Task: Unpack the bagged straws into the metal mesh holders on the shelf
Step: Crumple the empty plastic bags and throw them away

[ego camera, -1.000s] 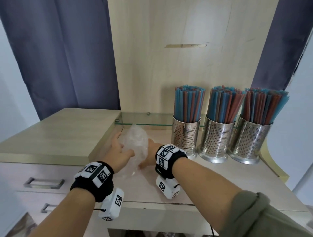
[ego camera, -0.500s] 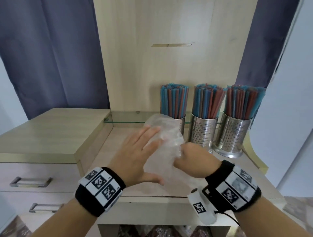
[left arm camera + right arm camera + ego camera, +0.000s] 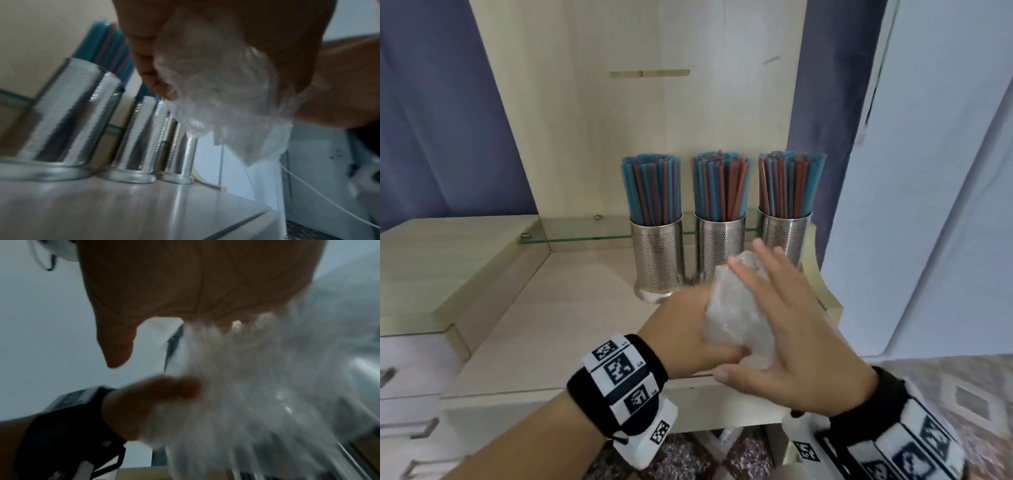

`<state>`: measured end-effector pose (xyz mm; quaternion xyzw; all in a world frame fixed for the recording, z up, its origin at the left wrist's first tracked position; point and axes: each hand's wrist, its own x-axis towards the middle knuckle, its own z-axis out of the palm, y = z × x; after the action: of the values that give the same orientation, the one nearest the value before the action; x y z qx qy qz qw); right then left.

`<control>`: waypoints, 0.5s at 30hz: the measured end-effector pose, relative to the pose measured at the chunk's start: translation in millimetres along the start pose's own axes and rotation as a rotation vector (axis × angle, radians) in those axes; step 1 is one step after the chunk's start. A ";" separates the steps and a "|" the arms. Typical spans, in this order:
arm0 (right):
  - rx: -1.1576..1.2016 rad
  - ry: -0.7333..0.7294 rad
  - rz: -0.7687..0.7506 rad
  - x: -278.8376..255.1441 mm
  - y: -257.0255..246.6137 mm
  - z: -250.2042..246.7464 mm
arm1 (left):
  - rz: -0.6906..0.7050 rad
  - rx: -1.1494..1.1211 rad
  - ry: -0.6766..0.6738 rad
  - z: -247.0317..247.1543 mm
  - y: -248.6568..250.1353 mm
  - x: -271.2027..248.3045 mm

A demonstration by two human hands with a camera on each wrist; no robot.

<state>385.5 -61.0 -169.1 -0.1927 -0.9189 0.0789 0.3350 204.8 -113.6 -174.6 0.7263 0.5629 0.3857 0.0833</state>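
Observation:
A crumpled clear plastic bag [image 3: 736,315] with no straws showing in it is held above the shelf's [image 3: 571,315] front right part. My left hand [image 3: 681,325] grips it from the left, thumb curled under it. My right hand [image 3: 784,329] lies flat against its right side with fingers straight. In the left wrist view my fingers [image 3: 144,56] curl round the bag [image 3: 222,97]. The right wrist view shows my flat palm [image 3: 195,280] on the bag [image 3: 257,386]. Behind stand three metal mesh holders [image 3: 657,260], [image 3: 719,246], [image 3: 784,236], each packed with blue and red straws [image 3: 652,188].
A narrow glass ledge [image 3: 571,236] runs along the back panel behind the holders. A raised wooden top [image 3: 448,260] with drawers [image 3: 410,370] is on the left. A white door panel [image 3: 928,205] stands close on the right, and dark curtains [image 3: 431,120] hang behind.
The bag has come up off the shelf and moved right, in front of the holders. My left hand went from flat on it to gripping; my right hand went from gripping to flat.

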 end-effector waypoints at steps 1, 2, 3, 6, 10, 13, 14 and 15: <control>0.112 -0.069 0.060 -1.0 6.4 2.4 | 0.113 0.060 -0.009 4.8 7.8 3.2; 0.330 -0.120 0.130 -0.2 11.6 1.0 | 0.233 0.129 0.007 9.5 13.0 4.7; 0.591 -0.150 0.199 -0.4 18.7 -1.0 | 0.325 0.180 0.046 13.2 16.4 4.7; 1.028 -0.089 0.317 -3.8 23.5 -3.9 | 0.368 0.213 0.338 17.8 21.3 3.3; 1.365 0.069 0.506 -13.2 19.6 6.1 | 0.432 0.005 0.481 26.2 26.7 13.4; 1.540 0.026 0.545 -12.0 4.2 0.7 | 0.429 0.024 0.276 38.4 27.7 10.4; 1.505 0.013 0.583 -8.9 3.4 1.2 | 0.408 0.042 0.243 40.8 29.3 8.5; 1.432 0.010 0.584 -8.6 6.9 2.3 | 0.373 0.017 0.239 41.8 29.7 7.9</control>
<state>392.1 -58.2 -177.8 -0.1642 -0.5543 0.7382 0.3477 255.0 -104.0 -183.3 0.7677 0.4278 0.4729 -0.0629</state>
